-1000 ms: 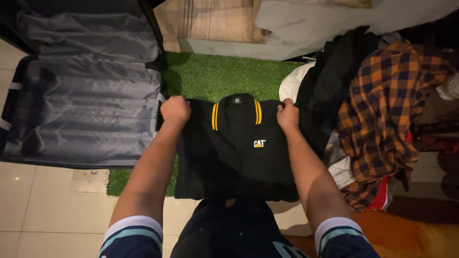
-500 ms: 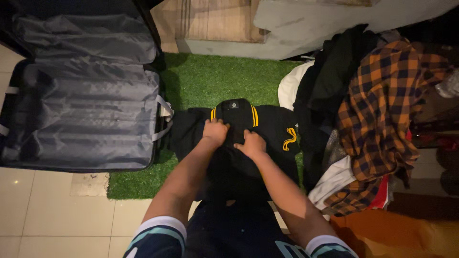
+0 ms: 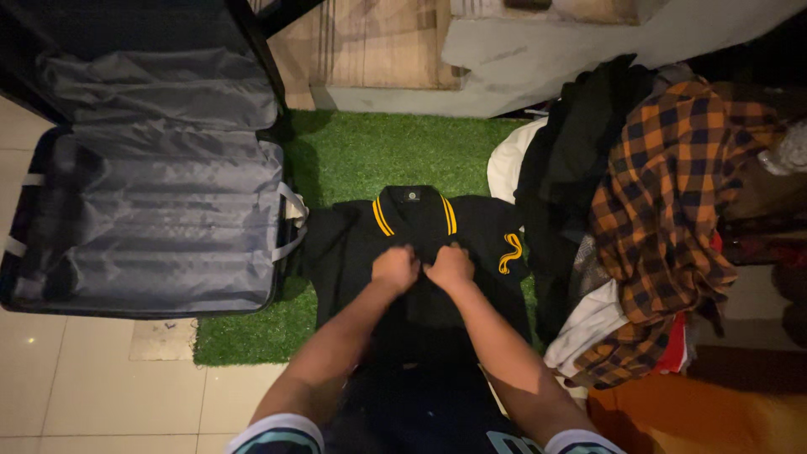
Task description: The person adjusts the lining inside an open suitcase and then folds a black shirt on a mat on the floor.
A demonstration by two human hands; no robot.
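— Where is the black polo shirt (image 3: pixel 471 231) lying?

— On the green turf mat (image 3: pixel 378 155), collar up, beside the open suitcase (image 3: pixel 160 219).

— And the hands?

— Left hand (image 3: pixel 395 269) and right hand (image 3: pixel 450 266) are both clenching fabric at mid-chest — folding is looking barely begun; sleeves are spreading out, clothes pile (image 3: pixel 656 210) waiting.

Open green turf (image 3: pixel 382 151) lies beyond the shirt (image 3: pixel 420 244), up to the low grey step (image 3: pixel 504 71); a hand could pass there. Left, the open suitcase (image 3: pixel 160 219) lies just beside the shirt, its strap (image 3: pixel 290 223) reaching toward the sleeve. Right, a clothes pile (image 3: pixel 639 219) crowds the shirt's edge, leaving no gap. Bare floor tiles (image 3: pixel 92 378) lie near left, below the suitcase. Both hands, left (image 3: pixel 395 269) and right (image 3: pixel 450 266), meet over the shirt's middle.
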